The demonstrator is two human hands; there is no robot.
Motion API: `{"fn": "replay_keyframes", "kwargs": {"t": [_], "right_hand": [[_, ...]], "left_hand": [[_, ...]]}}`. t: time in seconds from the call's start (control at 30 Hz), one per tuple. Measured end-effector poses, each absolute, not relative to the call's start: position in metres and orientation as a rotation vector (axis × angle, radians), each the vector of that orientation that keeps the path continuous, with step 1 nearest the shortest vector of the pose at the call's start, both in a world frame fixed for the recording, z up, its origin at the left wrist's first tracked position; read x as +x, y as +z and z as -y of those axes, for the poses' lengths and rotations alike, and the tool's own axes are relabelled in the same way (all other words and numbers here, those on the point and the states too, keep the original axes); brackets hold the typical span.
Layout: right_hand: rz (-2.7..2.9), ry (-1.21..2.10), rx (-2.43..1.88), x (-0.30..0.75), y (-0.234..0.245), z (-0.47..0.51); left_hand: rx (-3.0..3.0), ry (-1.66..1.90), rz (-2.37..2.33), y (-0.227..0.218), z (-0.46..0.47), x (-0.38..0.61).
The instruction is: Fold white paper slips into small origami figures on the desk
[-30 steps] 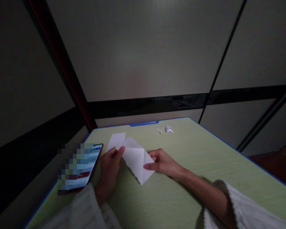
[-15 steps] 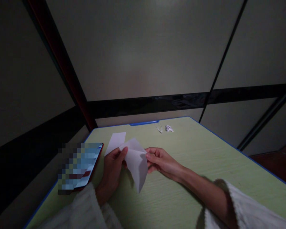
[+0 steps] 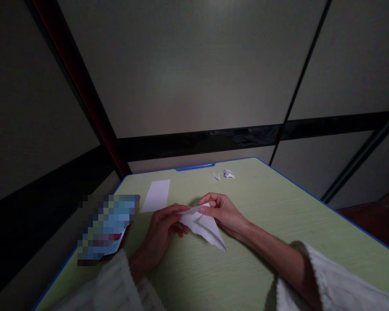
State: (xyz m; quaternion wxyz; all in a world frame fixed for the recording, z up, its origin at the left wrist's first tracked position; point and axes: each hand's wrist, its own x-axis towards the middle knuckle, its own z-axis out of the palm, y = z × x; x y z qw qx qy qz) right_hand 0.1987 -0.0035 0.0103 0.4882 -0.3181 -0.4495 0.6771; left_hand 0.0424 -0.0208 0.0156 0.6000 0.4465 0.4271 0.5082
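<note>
Between my two hands is a creased piece of white paper (image 3: 205, 225), held just above the table, with a pointed corner hanging down to the right. My left hand (image 3: 165, 224) pinches its left end between thumb and fingers. On the upper right edge, my right hand (image 3: 222, 212) grips it, thumb on top and fingers curled behind. The fingertips behind the paper are partly hidden.
A flat white paper sheet (image 3: 156, 196) lies beyond my left hand. Left of it rests a tablet-like device (image 3: 115, 226), partly blurred out. Near the far edge of the table (image 3: 262, 276) are a small folded paper figure (image 3: 228, 173) and thin paper strips (image 3: 215, 175).
The paper has been turned and lowered; its point now hangs to the right instead of straight down. My left hand has shifted its hold, uncovering the flat sheet.
</note>
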Motion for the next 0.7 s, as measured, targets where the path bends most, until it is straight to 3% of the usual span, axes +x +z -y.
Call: {"fn": "replay_keyframes", "kwargs": {"t": [0.23,0.47,0.7], "right_hand": [[1.145,1.656,-0.71,0.199,0.015,0.005],[1.235,1.684,-0.794,0.197,0.015,0.007],[1.26,1.605,-0.927,0.192,0.017,0.011]], "left_hand": [[1.064,1.307,-0.949,0.019,0.02,0.041],[1.347,1.336,-1.395,0.029,0.027,0.046],[1.317,1.368,-1.211,0.022,0.026,0.049]]}}
